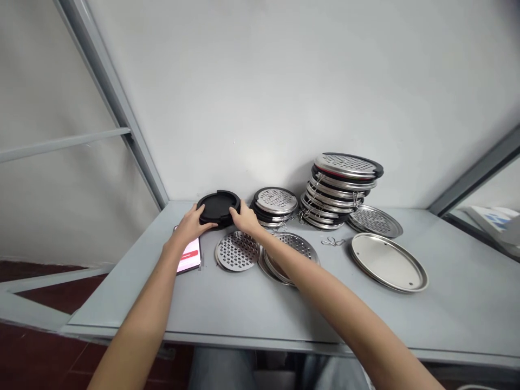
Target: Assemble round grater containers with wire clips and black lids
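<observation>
Black dish (218, 207), whereabouts?

Up nr the wall (239, 97), back L on the table (227, 314), btwn both hands. Can't tell if it's resting or slightly lifted.

K. Rest, biggest 1st?

Tall stack (340, 189), R of ctr: metal plates w/ black rims, leaning a bit. Then a smooth plate (388, 262), front R of it. Holed plates (303, 246) mid-table, partly covered. Dotted plate (376, 222) lies behind the smooth one, beside the stack's base.

Mid-size stuff?

Short stack (277, 200), just R of the dish, similar build. Perforated disc (238, 252) flat in front of the dish.

Hands?

L hand (193, 225) has the dish's L edge, digits parted round the rim, one tip up top, one on the near side. R hand (245, 218) grips the R edge, thumb over the rim; other fingers mostly hidden, can't tell their spread.

Small bits?

Lit phone (190, 255), partly behind the L wrist. Loose wire clips (333, 242), just in front of the tall stack.
</observation>
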A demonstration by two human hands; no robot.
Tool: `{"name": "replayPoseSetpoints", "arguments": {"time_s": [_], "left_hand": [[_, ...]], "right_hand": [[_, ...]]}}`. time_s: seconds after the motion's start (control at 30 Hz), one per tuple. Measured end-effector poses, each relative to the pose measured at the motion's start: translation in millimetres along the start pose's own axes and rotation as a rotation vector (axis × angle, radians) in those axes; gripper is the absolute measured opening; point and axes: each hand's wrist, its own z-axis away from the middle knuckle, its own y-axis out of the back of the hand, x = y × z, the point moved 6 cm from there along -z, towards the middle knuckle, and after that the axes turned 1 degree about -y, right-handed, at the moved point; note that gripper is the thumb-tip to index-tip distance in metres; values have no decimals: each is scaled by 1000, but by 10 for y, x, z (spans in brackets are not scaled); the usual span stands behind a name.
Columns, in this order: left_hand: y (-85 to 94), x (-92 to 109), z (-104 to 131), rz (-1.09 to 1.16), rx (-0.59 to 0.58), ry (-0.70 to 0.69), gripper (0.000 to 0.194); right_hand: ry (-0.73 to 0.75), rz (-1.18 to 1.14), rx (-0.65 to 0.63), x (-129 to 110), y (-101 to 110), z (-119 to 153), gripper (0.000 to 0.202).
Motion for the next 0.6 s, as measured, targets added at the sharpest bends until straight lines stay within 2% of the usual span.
{"name": "replayPoseSetpoints", "arguments": {"time_s": [0.13,0.3,0.5,0.6], "left_hand": [[-13,28,6,-45,-43,-9,79],[-2,84,22,-83,-10,1,78],[-35,124,25,-133,9,-6,77],[-55,103,23,-115,2,-7,76]], "right_hand": [[-9,-22,23,42,-16,-5,48],[-11,-55,21,69,1,-29,47],[22,-76,35,28,35,34,60],[20,-74,27,31,21,52,60]]}}
